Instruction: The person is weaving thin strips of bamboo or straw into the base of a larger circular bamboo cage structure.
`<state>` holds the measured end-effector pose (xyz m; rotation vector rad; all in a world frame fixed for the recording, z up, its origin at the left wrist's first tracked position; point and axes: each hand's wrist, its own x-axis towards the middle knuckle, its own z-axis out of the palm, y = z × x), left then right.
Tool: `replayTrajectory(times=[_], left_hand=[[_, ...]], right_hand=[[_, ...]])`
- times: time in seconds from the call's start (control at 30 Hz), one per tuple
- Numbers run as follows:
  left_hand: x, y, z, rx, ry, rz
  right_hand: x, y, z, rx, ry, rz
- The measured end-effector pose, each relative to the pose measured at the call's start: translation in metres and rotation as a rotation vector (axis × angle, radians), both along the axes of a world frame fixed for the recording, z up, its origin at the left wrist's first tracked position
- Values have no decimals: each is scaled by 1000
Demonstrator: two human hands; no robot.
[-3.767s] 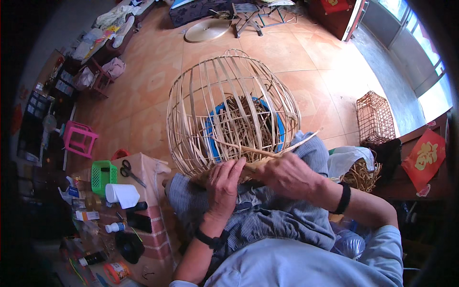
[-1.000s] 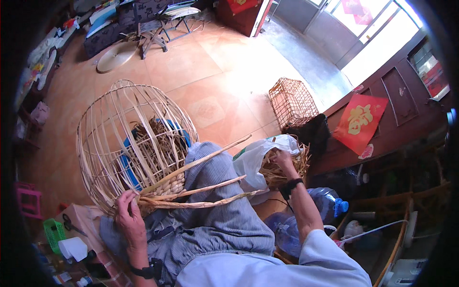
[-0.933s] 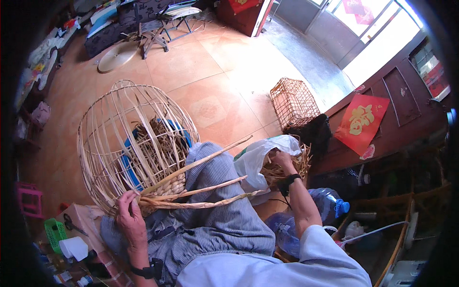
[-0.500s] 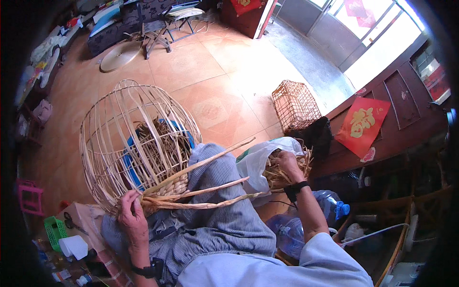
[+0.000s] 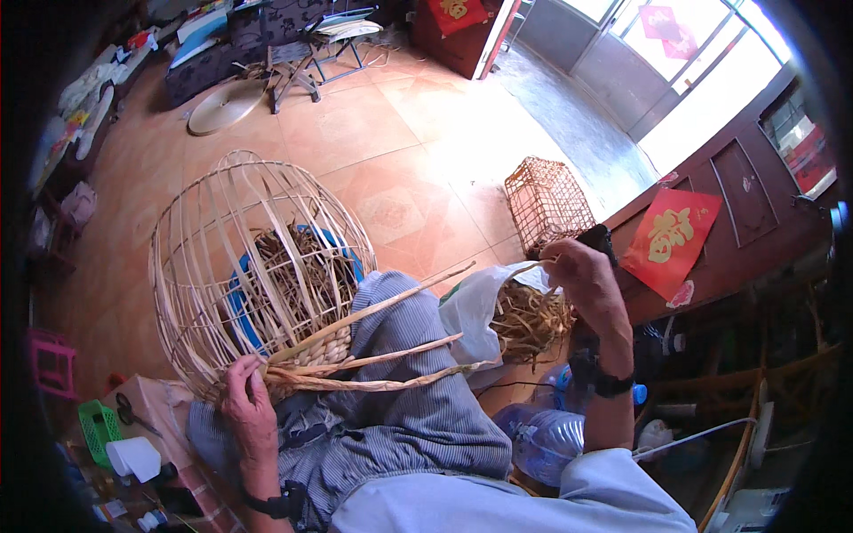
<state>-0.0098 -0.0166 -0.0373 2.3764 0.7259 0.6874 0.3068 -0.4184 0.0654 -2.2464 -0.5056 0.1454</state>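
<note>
Left grip [image 5: 249,404] is closed, thumb against fingers, on the gathered ends of several pale strips [image 5: 382,382] at the near rim of an open-ribbed basket [image 5: 326,347]. From that grip the strips fan out to the right, across the striped trousers [image 5: 391,422] on the lap. The basket rises just beyond the same grip, its ribs bare except for a plaited band close by on the right. Through the ribs shows a blue basin [image 5: 238,306] heaped with brown strips [image 5: 306,271]; whether it stands inside or behind, I cannot tell.

Right grip [image 5: 586,277] is raised, its fingertips pinching a thin strip [image 5: 533,266] that sticks out leftward. Just below this grip, a bundle of dry strips [image 5: 531,327] spills from a white bag [image 5: 468,315]. Beyond it stands a wicker cage [image 5: 546,202], and nearer the body lie clear bottles [image 5: 544,441]. To the left of the left grip, a desk [image 5: 169,404] carries scissors [image 5: 135,414], a green basket [image 5: 99,433] and a white roll [image 5: 135,459].
</note>
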Motion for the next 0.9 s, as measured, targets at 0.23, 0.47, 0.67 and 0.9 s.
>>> replayTrajectory(times=[0.23,0.47,0.67,0.9], left_hand=[[5,-3,-3,-155,-48,31],[-9,4,-2,-81,-53,-8],[-3,3,8,-103,-74,-66],[-8,7,-4,-76,-74,-21]], right_hand=[[-85,60,87,461,41,62],[-144,145,28,299,16,1101],[-173,122,-64,-195,106,1271],[-121,121,-21,-63,546,812]])
